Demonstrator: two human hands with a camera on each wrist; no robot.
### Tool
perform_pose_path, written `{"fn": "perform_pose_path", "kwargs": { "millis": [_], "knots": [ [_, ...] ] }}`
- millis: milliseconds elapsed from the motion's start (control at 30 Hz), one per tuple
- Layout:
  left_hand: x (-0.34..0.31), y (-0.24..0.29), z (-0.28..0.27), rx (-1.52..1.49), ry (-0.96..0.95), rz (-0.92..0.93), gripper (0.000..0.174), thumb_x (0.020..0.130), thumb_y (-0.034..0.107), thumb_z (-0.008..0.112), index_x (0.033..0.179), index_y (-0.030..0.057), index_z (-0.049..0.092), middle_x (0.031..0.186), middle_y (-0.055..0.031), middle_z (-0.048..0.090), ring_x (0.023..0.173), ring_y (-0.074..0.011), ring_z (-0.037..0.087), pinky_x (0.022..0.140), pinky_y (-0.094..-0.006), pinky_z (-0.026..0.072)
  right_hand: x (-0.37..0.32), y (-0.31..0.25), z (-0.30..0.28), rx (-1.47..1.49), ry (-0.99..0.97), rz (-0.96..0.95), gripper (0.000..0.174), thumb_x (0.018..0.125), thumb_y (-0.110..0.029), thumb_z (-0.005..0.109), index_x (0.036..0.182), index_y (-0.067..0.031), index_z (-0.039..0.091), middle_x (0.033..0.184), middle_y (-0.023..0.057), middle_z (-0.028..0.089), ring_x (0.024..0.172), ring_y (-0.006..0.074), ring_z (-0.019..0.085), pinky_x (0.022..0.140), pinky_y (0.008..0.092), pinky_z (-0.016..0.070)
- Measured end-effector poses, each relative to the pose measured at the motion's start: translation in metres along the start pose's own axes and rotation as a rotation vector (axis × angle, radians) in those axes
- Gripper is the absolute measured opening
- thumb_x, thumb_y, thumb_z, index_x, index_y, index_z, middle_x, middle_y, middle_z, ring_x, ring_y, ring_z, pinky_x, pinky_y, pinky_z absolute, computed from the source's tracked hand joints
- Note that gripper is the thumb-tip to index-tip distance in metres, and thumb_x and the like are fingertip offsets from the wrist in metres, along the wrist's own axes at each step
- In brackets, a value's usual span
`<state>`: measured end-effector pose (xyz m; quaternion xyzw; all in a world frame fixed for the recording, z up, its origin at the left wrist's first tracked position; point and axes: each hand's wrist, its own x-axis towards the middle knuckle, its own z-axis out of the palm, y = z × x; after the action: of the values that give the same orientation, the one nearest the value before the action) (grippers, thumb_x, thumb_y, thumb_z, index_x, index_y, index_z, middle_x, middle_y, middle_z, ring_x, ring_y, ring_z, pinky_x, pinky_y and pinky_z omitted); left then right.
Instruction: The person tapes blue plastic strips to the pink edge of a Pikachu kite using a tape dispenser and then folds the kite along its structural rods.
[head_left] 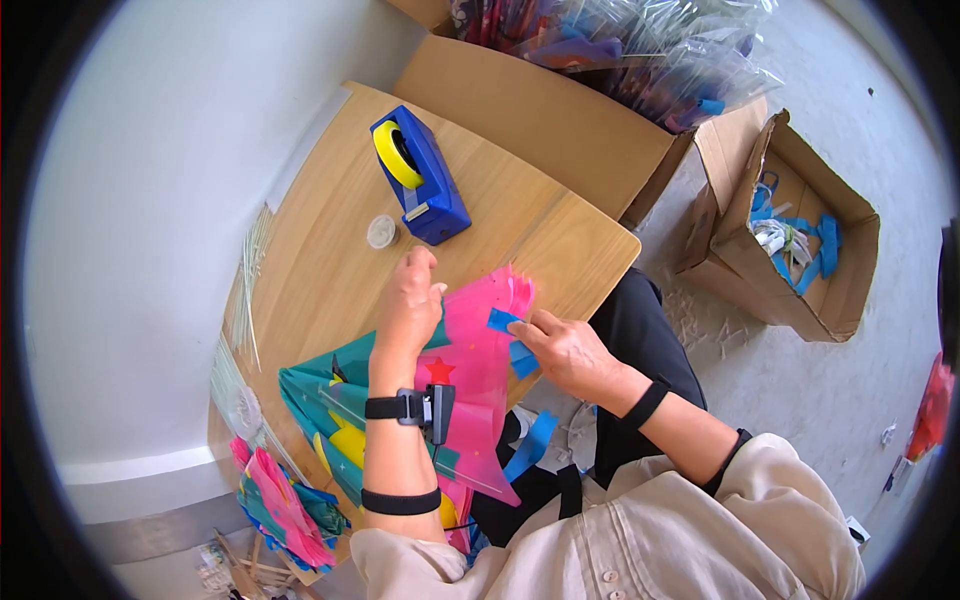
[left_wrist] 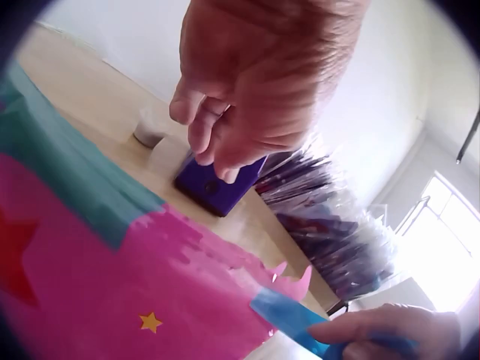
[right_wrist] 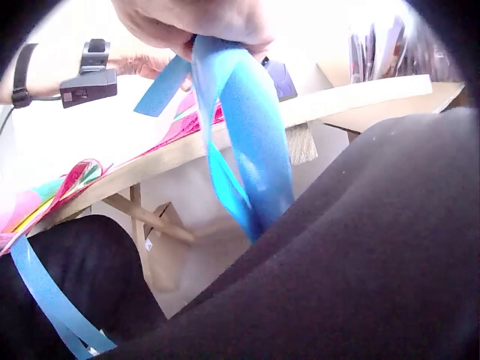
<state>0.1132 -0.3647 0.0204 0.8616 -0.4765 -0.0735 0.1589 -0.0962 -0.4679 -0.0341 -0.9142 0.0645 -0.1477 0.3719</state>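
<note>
Thumb and fingers of my right hand pinch a blue ribbon, its short end sticking out and a long loop hanging below. In the left wrist view, the ribbon end overlaps the edge of a thin pink and teal printed sheet with stars on it. The sheet lies on the table in front of me. Over it, my left hand hovers with fingers loosely bent and nothing visible in them. Just beyond are a small round tub and a blue tape dispenser with a yellow-cored roll.
A large cardboard box with plastic-wrapped packs stands behind the table. To its right, a smaller carton holds blue ribbons. Thin white rods lie along the wall. More folded pink and teal sheets sit at the near left.
</note>
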Motion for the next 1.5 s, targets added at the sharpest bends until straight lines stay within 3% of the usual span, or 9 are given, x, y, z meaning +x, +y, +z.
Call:
{"fn": "perform_pose_path", "kwargs": {
  "millis": [200, 367, 467, 833, 933, 1167, 1333, 1433, 1500],
  "knots": [
    [-0.019, 0.015, -0.024, -0.455, -0.194, -0.061, 0.032, 0.083, 0.011, 0.066, 0.111, 0.0012, 0.055, 0.092, -0.0106, 0.066, 0.084, -0.0187, 0.062, 0.075, -0.0308, 0.0492, -0.012, -0.021, -0.014, 0.303, 0.044, -0.100, 0.034, 0.073, 0.004, 0.057, 0.107, -0.0003, 0.055, 0.085, 0.0161, 0.055, 0.074, 0.0351, 0.061, 0.064, 0.0411, 0.0499],
    [-0.045, 0.034, -0.046, -0.551, -0.510, -0.117, 0.038, 0.083, 0.012, 0.068, 0.118, 0.0021, 0.056, 0.094, -0.0092, 0.066, 0.085, -0.0162, 0.060, 0.078, -0.0288, 0.0474, -0.019, -0.021, -0.016, 0.978, -0.049, 0.205, 0.022, 0.082, 0.000, 0.065, 0.104, -0.0013, 0.066, 0.092, 0.0062, 0.067, 0.076, 0.0146, 0.061, 0.066, 0.0267, 0.0489],
    [-0.067, 0.023, -0.043, -0.605, -0.510, -0.085, 0.041, 0.077, 0.004, 0.067, 0.117, 0.0009, 0.055, 0.086, -0.0065, 0.065, 0.083, -0.0125, 0.060, 0.077, -0.0264, 0.0468, -0.024, -0.016, -0.027, 1.249, -0.185, 0.452, 0.024, 0.086, -0.006, 0.066, 0.109, -0.0007, 0.066, 0.091, 0.0031, 0.066, 0.077, 0.0073, 0.057, 0.066, 0.0237, 0.0473],
    [-0.111, 0.037, -0.036, -0.513, -0.149, -0.095, 0.028, 0.074, -0.008, 0.064, 0.101, -0.0014, 0.060, 0.094, -0.0127, 0.065, 0.083, -0.0204, 0.063, 0.075, -0.0301, 0.0515, -0.032, -0.001, -0.012, 2.088, -0.125, 0.748, 0.014, 0.088, -0.005, 0.061, 0.095, 0.0079, 0.061, 0.090, 0.0166, 0.062, 0.071, 0.0154, 0.057, 0.058, 0.0227, 0.0486],
    [-0.115, 0.040, -0.034, -0.478, -0.108, -0.091, 0.027, 0.074, -0.008, 0.063, 0.100, -0.0019, 0.060, 0.092, -0.0138, 0.065, 0.082, -0.0220, 0.064, 0.074, -0.0299, 0.0516, -0.033, -0.007, -0.015, 2.054, 0.043, 0.913, 0.015, 0.090, -0.005, 0.058, 0.097, 0.0083, 0.056, 0.090, 0.0171, 0.061, 0.068, 0.0163, 0.056, 0.054, 0.0217, 0.0472],
    [-0.131, 0.045, -0.034, -0.497, -0.118, -0.120, 0.024, 0.073, -0.009, 0.062, 0.096, -0.0021, 0.061, 0.084, -0.0081, 0.065, 0.078, -0.0151, 0.063, 0.074, -0.0272, 0.0502, -0.037, 0.004, -0.024, 2.019, -0.093, 0.943, 0.020, 0.094, -0.011, 0.053, 0.099, 0.0085, 0.056, 0.091, 0.0172, 0.062, 0.068, 0.0179, 0.057, 0.056, 0.0248, 0.0489],
    [-0.161, 0.039, -0.035, -0.498, -0.178, -0.141, 0.026, 0.071, -0.010, 0.058, 0.095, -0.0002, 0.060, 0.086, -0.0139, 0.064, 0.074, -0.0237, 0.064, 0.068, -0.0315, 0.0519, -0.038, 0.017, -0.031, 1.375, 0.078, 0.943, 0.028, 0.097, -0.020, 0.050, 0.097, 0.0053, 0.061, 0.088, 0.0125, 0.066, 0.079, 0.0191, 0.064, 0.062, 0.0313, 0.0518],
    [-0.191, 0.022, -0.035, -0.338, -0.590, -0.141, 0.020, 0.073, -0.001, 0.061, 0.092, 0.0027, 0.064, 0.075, -0.0086, 0.064, 0.070, -0.0172, 0.063, 0.066, -0.0296, 0.0506, -0.035, 0.010, -0.048, 1.355, 0.140, 0.917, 0.028, 0.098, -0.022, 0.048, 0.094, 0.0028, 0.059, 0.083, 0.0126, 0.066, 0.074, 0.0190, 0.066, 0.062, 0.0309, 0.0524],
    [-0.204, 0.012, -0.031, 0.114, -1.253, -0.215, 0.013, 0.076, 0.008, 0.063, 0.088, 0.0052, 0.066, 0.070, -0.0085, 0.064, 0.068, -0.0181, 0.063, 0.063, -0.0307, 0.0498, -0.029, 0.001, -0.052, 1.277, 0.206, 0.935, 0.026, 0.099, -0.022, 0.044, 0.089, -0.0004, 0.054, 0.073, 0.0107, 0.063, 0.061, 0.0172, 0.064, 0.054, 0.0295, 0.0511]
  ]
}}
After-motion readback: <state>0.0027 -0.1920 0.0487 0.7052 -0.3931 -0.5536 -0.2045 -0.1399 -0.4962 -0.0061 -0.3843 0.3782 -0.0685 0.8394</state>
